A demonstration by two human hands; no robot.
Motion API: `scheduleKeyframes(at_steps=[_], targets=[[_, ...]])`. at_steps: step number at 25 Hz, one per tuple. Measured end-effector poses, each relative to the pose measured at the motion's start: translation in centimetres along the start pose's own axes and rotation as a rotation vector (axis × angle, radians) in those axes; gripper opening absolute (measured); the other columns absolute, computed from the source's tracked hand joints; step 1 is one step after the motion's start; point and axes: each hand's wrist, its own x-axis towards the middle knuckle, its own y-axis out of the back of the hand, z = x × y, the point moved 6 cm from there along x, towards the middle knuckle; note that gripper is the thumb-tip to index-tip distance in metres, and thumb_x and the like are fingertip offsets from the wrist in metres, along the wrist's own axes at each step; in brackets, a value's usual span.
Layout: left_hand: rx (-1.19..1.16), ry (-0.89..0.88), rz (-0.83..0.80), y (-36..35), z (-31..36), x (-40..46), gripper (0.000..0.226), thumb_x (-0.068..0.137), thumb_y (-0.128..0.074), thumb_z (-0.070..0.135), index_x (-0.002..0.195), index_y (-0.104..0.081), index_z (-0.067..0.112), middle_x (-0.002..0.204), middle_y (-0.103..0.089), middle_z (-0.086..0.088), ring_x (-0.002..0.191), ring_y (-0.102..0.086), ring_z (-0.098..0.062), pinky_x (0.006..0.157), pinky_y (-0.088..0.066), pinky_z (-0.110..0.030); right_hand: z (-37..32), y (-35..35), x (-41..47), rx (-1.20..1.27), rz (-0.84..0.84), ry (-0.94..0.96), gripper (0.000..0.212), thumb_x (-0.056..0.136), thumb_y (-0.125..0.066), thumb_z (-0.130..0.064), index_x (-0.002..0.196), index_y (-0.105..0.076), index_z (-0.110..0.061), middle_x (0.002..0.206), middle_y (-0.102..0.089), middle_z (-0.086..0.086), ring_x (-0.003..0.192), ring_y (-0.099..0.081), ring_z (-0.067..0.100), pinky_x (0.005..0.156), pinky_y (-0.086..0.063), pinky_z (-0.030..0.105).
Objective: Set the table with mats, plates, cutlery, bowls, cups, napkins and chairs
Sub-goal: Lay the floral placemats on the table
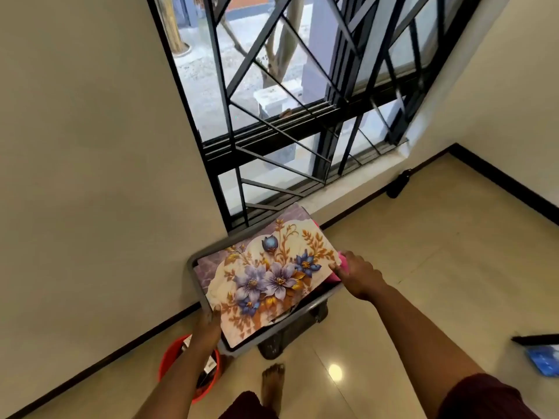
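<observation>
Room: cream walls and a glossy beige tiled floor point(423, 267) with a dark skirting line; a tall window point(302, 101) with a black diagonal grille fills the upper centre of the frame.
Floral mat point(266, 276): the task's thing, a flat sheet printed with purple and blue flowers and orange leaves, lying tilted across the top of a grey crate point(193, 261) in the lower centre of the frame, its far corner sticking out past the crate's far rim toward the window.
Beneath the mat: at least 1 more patterned sheet shows at the crate's left side; how many lie there cannot be told.
Left hand point(208, 325): at the mat's near left corner, fingers curled over the edge and gripping it.
Right hand point(360, 276): at the mat's right edge, fingertips pinching the edge; a pink item point(340, 269) shows just under the fingers, touching them.
Crate: grey, rounded rim, standing on the floor against the wall just below the window; dark contents show in the gap under the mat's near right side, too hidden to name.
Red bucket point(169, 358): lower left, beside the crate, partly covered by the left forearm, with dark objects inside.
Bare foot point(272, 385): bottom centre, on the tiles.
Blue object point(543, 361): right edge of the frame, lying by a dark bar.
Black bottle-like shape point(399, 182): on the floor at the window's lower right corner.
</observation>
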Motion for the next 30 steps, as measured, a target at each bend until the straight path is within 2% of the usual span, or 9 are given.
scheduleKeyframes(at_steps=[2,6,10,13,16,19,22,25,30], targets=[[-0.038,0.026,-0.022,0.1,-0.7,2.3,0.058,0.093,-0.041,0.056,0.133,-0.052,0.016,0.131,-0.058,-0.006,0.113,-0.057,-0.020,0.101,-0.045,-0.038,-0.6,-0.7,2.9,-0.087,-0.031,-0.003,0.059,0.095,-0.043,-0.058,0.143,-0.031,-0.026,0.141,-0.045,0.009,0.123,-0.047,0.031,0.101,-0.037,0.048],[-0.060,0.104,-0.075,-0.4,-1.1,4.2,0.046,0.102,-0.038,0.039,0.142,-0.043,0.016,0.136,-0.054,-0.006,0.119,-0.053,-0.022,0.100,-0.043,-0.036,-1.4,-1.4,6.5,-0.186,-0.107,-0.024,0.064,0.093,-0.050,-0.055,0.146,-0.028,-0.025,0.142,-0.042,0.010,0.126,-0.044,0.031,0.102,-0.035,0.046],[0.016,0.187,-0.114,-1.4,-1.5,6.1,0.061,0.098,-0.039,0.049,0.148,-0.032,0.016,0.146,-0.042,-0.003,0.133,-0.042,-0.026,0.107,-0.036,-0.035,-1.4,-2.4,10.2,-0.241,-0.140,-0.048,0.064,0.092,-0.054,-0.050,0.144,-0.028,-0.023,0.142,-0.042,0.012,0.128,-0.041,0.032,0.103,-0.034,0.046],[0.039,0.203,-0.139,-2.3,-1.1,6.8,0.042,0.105,-0.035,0.035,0.144,-0.035,0.020,0.135,-0.044,0.004,0.130,-0.044,-0.024,0.096,-0.034,-0.025,-1.0,-3.4,12.4,-0.235,-0.179,-0.088,0.066,0.091,-0.055,-0.049,0.143,-0.026,-0.021,0.144,-0.040,0.014,0.132,-0.036,0.033,0.106,-0.030,0.048],[0.061,0.218,-0.145,-2.9,-1.9,7.7,0.030,0.104,-0.036,0.035,0.132,-0.043,0.028,0.140,-0.050,-0.004,0.119,-0.049,-0.020,0.099,-0.040,-0.030,-1.1,-4.4,13.9,-0.194,-0.224,-0.113,0.076,0.087,-0.061,-0.048,0.145,-0.019,-0.021,0.147,-0.036,0.015,0.135,-0.032,0.034,0.109,-0.026,0.050],[0.065,0.218,-0.178,-3.4,-2.6,8.2,0.044,0.102,-0.037,0.043,0.142,-0.040,0.024,0.143,-0.047,-0.002,0.127,-0.046,-0.020,0.110,-0.037,-0.038,-1.1,-5.4,15.0,-0.174,-0.230,-0.112,0.081,0.086,-0.064,-0.045,0.146,-0.016,-0.019,0.147,-0.036,0.016,0.133,-0.035,0.035,0.108,-0.028,0.051],[0.077,0.247,-0.176,-3.4,-2.9,8.6,0.053,0.096,-0.038,0.054,0.140,-0.043,0.026,0.141,-0.049,0.000,0.126,-0.048,-0.019,0.110,-0.038,-0.040,-1.9,-5.5,15.8,-0.106,-0.142,-0.067,0.071,0.087,-0.066,-0.032,0.143,-0.026,-0.017,0.138,-0.046,0.014,0.125,-0.046,0.033,0.101,-0.038,0.046],[0.123,0.259,-0.184,-3.4,-2.1,8.9,0.035,0.101,-0.038,0.045,0.128,-0.049,0.025,0.133,-0.054,-0.003,0.119,-0.050,-0.018,0.101,-0.040,-0.031,-2.9,-5.8,15.0,0.130,-0.113,-0.103,0.039,0.091,-0.060,-0.020,0.127,-0.047,-0.013,0.127,-0.052,0.012,0.106,-0.055,0.027,0.082,-0.046,0.036],[0.237,0.185,-0.153,-3.5,1.0,9.7,0.037,0.104,-0.038,0.031,0.135,-0.047,0.013,0.132,-0.052,-0.006,0.118,-0.049,-0.023,0.092,-0.039,-0.029,-4.9,-6.1,11.6,0.018,-0.108,0.013,0.038,0.093,-0.053,-0.019,0.127,-0.036,-0.013,0.110,-0.063,0.012,0.093,-0.065,0.032,0.073,-0.054,0.044]])
